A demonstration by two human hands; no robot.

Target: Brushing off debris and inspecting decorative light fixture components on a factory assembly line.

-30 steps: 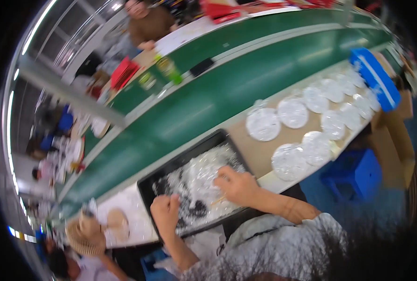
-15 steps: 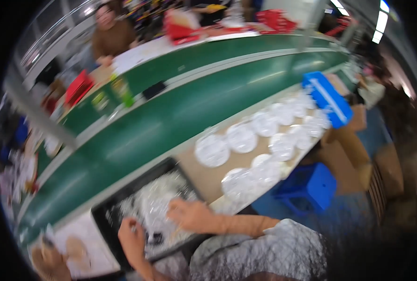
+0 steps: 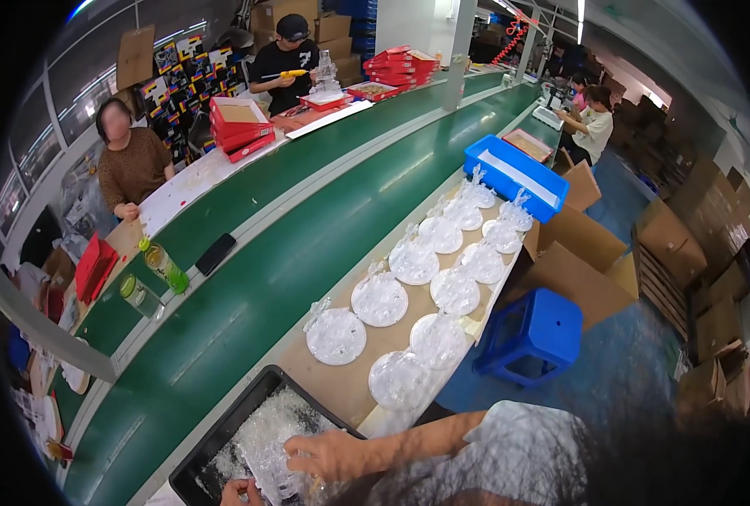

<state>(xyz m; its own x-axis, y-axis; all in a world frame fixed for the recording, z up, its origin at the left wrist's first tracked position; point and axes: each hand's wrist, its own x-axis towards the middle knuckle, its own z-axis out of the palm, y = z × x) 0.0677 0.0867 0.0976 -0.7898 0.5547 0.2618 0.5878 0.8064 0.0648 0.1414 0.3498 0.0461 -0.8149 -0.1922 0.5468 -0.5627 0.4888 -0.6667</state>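
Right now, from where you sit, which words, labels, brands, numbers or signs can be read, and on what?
None reads clearly enough to quote.
Plastic bottle with green cap and label: too small.
Black short-sleeved shirt across the belt: white print, too small.
Black rectangular tray: no lettering visible.
Round white pieces under clear plastic: no lettering visible.

I see the bare right forearm (image 3: pixel 425 440) lying nearly level, pointing roughly toward nine o'clock. At its end the right hand (image 3: pixel 331 455) is palm down, its fingers bent. The left hand (image 3: pixel 241 492) sits near seven o'clock, fingers curled, partly cut from sight; the right is at its two o'clock, just beside it.
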